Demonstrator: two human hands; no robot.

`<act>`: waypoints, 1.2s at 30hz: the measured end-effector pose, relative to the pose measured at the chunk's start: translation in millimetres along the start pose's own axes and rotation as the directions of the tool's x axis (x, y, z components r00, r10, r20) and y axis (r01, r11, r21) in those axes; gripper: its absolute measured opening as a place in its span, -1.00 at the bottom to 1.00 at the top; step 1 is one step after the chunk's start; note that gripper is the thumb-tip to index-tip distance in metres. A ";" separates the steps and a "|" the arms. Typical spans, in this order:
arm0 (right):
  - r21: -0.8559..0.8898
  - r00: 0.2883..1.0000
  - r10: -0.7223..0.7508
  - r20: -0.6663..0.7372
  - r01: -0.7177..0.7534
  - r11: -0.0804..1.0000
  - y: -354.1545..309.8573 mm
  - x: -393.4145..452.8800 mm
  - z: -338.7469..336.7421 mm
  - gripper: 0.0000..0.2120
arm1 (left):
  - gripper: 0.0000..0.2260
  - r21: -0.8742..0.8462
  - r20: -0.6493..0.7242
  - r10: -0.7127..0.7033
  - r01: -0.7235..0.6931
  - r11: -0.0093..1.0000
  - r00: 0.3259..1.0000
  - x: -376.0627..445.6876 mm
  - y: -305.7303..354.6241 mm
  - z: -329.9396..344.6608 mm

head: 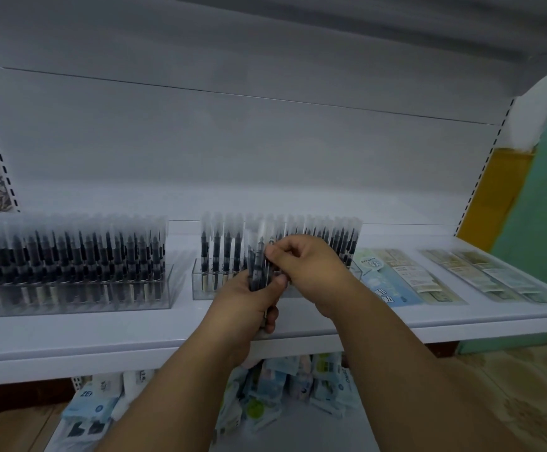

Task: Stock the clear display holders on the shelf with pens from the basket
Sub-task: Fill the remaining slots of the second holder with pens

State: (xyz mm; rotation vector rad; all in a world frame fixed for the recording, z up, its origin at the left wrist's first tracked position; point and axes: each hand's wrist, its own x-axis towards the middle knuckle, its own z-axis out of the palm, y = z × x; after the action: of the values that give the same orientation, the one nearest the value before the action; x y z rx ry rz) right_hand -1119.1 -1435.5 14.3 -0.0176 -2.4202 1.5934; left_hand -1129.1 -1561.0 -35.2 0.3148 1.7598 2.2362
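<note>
Full holder point(70, 282): well left of the hands, packed with upright pens; likely finished.
Left hand point(249, 305): wrapped round a pen bundle point(258, 265), held upright as stock.
Right hand point(301, 265): pinching one pen from the bundle's top (probably to slot next).
Second holder point(213, 288): just behind both hands, partly hidden.
Flat packets point(392, 278): right of the hands, clear of the work.
Basket: not visible.

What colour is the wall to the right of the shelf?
The wall is green, with a yellow panel beside the shelf; only the head view shows it.
</note>
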 end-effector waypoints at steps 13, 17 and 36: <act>-0.065 0.795 -0.085 -0.600 0.058 0.996 9.3 19.1 -40.0 -0.81 | -0.74 -0.090 -0.109 -0.066 0.056 0.994 0.992 4.0 -8.6 -8.8; -0.221 0.835 -0.163 -0.526 0.052 0.974 16.0 28.6 -28.9 -0.83 | -0.76 -0.097 -0.093 -0.063 0.054 0.994 0.994 2.3 -5.6 -6.9; -0.575 0.968 -0.083 -0.238 -0.072 0.815 51.3 36.1 -15.7 -0.72 | -0.52 -0.076 -0.079 -0.038 0.032 0.997 0.996 2.7 -5.4 -2.7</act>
State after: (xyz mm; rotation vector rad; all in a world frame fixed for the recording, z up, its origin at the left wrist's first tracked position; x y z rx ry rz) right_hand -1157.1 -1395.4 -19.3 -0.3031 -2.5810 0.7246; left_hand -1132.1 -1561.3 -41.2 0.1791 1.7015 2.3129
